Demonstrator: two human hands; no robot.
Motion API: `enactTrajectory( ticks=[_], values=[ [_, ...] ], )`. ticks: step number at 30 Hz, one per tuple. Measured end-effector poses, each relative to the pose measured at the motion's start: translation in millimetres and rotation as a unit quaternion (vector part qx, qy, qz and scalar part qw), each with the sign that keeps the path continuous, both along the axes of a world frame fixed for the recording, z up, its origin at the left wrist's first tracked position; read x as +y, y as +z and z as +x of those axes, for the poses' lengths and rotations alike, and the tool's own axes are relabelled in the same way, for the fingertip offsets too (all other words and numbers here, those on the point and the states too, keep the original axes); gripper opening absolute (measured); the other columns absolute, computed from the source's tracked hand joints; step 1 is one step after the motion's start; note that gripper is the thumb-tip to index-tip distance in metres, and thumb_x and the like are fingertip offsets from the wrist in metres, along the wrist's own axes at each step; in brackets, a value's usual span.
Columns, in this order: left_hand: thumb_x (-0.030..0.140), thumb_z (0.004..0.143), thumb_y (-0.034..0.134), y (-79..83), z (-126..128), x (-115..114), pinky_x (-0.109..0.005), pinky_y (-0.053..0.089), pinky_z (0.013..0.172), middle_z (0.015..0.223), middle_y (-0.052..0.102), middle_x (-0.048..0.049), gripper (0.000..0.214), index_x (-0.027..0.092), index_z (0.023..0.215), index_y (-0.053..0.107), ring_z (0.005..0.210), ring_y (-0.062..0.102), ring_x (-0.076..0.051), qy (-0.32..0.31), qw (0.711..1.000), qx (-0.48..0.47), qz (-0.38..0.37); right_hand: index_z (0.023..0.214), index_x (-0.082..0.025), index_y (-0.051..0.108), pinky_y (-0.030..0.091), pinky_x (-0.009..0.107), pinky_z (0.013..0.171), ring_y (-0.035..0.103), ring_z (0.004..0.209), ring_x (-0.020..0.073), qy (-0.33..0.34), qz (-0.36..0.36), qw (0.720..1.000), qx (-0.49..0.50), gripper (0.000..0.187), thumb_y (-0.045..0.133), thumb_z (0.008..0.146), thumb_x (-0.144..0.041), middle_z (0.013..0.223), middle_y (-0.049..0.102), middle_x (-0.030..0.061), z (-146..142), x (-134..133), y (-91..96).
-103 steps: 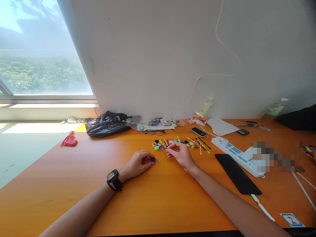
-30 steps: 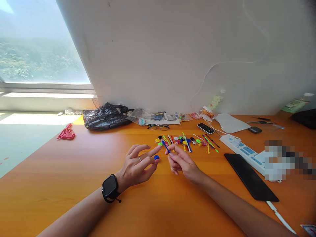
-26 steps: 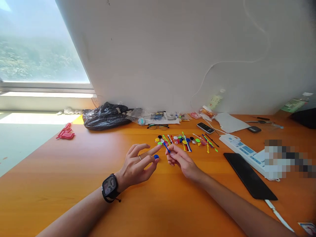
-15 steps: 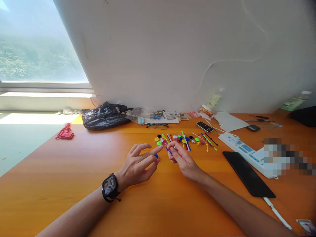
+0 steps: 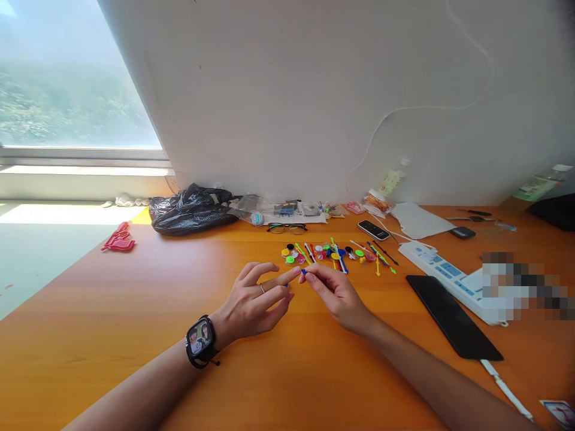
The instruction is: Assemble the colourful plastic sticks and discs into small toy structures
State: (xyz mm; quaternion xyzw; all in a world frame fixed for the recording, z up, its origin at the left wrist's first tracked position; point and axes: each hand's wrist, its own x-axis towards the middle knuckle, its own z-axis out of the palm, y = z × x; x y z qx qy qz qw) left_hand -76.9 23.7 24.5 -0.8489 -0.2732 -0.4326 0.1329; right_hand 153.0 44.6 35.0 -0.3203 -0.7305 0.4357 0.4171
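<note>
My left hand [image 5: 258, 297], with a ring and a black watch on its wrist, keeps a small blue plastic piece [image 5: 286, 285] between its fingers; most of the piece is hidden. Its index finger is stretched out towards my right hand [image 5: 332, 293]. The right thumb and index finger pinch a blue plastic arrow [image 5: 304, 272], whose end shows at the left fingertip. Whether the two blue pieces touch, I cannot tell. Just beyond both hands lies a pile of coloured plastic arrows [image 5: 378, 263] and round pieces [image 5: 290, 260] in yellow, green, black, white and red.
Behind the pile rest eyeglasses [image 5: 287, 228], a black plastic bag [image 5: 191, 209] and clear packets. To the right are a black remote [image 5: 374, 230], a white power strip [image 5: 444, 278] and a black phone-like slab [image 5: 453, 316] on a cable. A red plastic item [image 5: 118, 238] lies far left.
My right hand has shifted slightly left with the blue arrow, closing the gap to the left index fingertip. The left hand keeps its blue piece, now less visible.
</note>
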Motion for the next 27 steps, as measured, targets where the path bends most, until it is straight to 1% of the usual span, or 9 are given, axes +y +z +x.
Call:
enactTrajectory(
  ticks=[6,10,13,15,16,19,21,23,27],
  values=[
    [0.011,0.088,0.072,-0.4,0,0,-0.041,0.052,0.089,0.129,0.076,-0.0030,0.018,0.023,0.101,0.066,0.107,0.064,-0.026,0.002,1.000,-0.001,0.003,0.097,-0.022,0.068,0.040,0.028,0.069,0.052,0.075,0.0151,0.007,0.008,1.000,0.001,0.028,0.051,0.108,-0.041,0.085,0.063,0.0007,1,-1,-1.4],
    [0.013,0.088,0.072,-0.7,0,0,-0.042,0.051,0.090,0.129,0.076,-0.0023,0.016,0.023,0.099,0.066,0.109,0.063,-0.027,-0.001,1.000,0.002,-0.002,0.098,-0.022,0.069,0.041,0.029,0.073,0.055,0.078,0.0164,0.008,0.009,1.000,-0.006,0.029,0.051,0.108,-0.042,0.086,0.063,0.0016,2,-2,-1.1],
    [0.015,0.088,0.074,0.4,0,-1,-0.042,0.050,0.090,0.128,0.077,-0.0020,0.014,0.023,0.095,0.066,0.109,0.063,-0.027,-0.005,1.000,0.014,0.004,0.097,-0.022,0.069,0.041,0.029,0.076,0.055,0.082,0.0171,0.014,0.001,1.000,0.008,0.029,0.053,0.107,-0.043,0.087,0.062,0.0021,1,-2,0.5],
    [0.016,0.087,0.074,1.7,0,-2,-0.041,0.050,0.089,0.125,0.078,-0.0021,0.013,0.023,0.093,0.065,0.108,0.064,-0.027,-0.005,1.000,0.023,0.010,0.094,-0.021,0.068,0.040,0.029,0.072,0.052,0.077,0.0161,0.022,-0.021,0.999,0.026,0.031,0.054,0.106,-0.046,0.081,0.057,0.0010,0,-1,1.0],
    [0.016,0.087,0.074,2.5,0,-3,-0.041,0.050,0.089,0.124,0.079,-0.0022,0.012,0.023,0.092,0.065,0.108,0.064,-0.027,-0.005,1.000,0.025,0.011,0.093,-0.021,0.068,0.037,0.029,0.067,0.048,0.071,0.0151,0.028,-0.037,0.998,0.036,0.032,0.055,0.105,-0.047,0.076,0.053,-0.0002,0,-1,0.8],
    [0.017,0.088,0.073,5.1,0,-4,-0.040,0.050,0.088,0.122,0.080,-0.0026,0.011,0.023,0.092,0.065,0.107,0.064,-0.026,-0.003,0.999,0.031,0.012,0.090,-0.021,0.066,0.025,0.028,0.055,0.030,0.057,0.0121,0.051,-0.104,0.992,0.055,0.036,0.057,0.103,-0.053,0.064,0.036,-0.0050,-1,0,-1.2],
    [0.019,0.088,0.073,6.8,-1,-5,-0.040,0.050,0.087,0.120,0.080,-0.0030,0.010,0.023,0.091,0.064,0.105,0.065,-0.026,-0.005,0.999,0.035,0.015,0.090,-0.020,0.064,0.017,0.029,0.053,0.023,0.054,0.0111,0.065,-0.149,0.985,0.063,0.037,0.058,0.102,-0.055,0.062,0.031,-0.0066,0,0,-2.4],
    [0.021,0.089,0.072,8.4,-1,-5,-0.039,0.050,0.085,0.120,0.080,-0.0030,0.010,0.023,0.088,0.063,0.103,0.065,-0.025,-0.006,0.999,0.040,0.021,0.088,-0.020,0.063,0.014,0.029,0.053,0.021,0.054,0.0107,0.075,-0.186,0.977,0.069,0.037,0.059,0.101,-0.055,0.061,0.029,-0.0073,1,-1,-2.6],
    [0.023,0.090,0.070,10.9,-3,-6,-0.038,0.050,0.081,0.123,0.079,-0.0025,0.011,0.024,0.083,0.061,0.099,0.065,-0.024,-0.006,0.999,0.040,0.032,0.083,-0.019,0.059,0.012,0.029,0.053,0.018,0.055,0.0105,0.099,-0.249,0.960,0.082,0.038,0.061,0.099,-0.053,0.061,0.027,-0.0075,3,-2,-0.8]
  ],
)
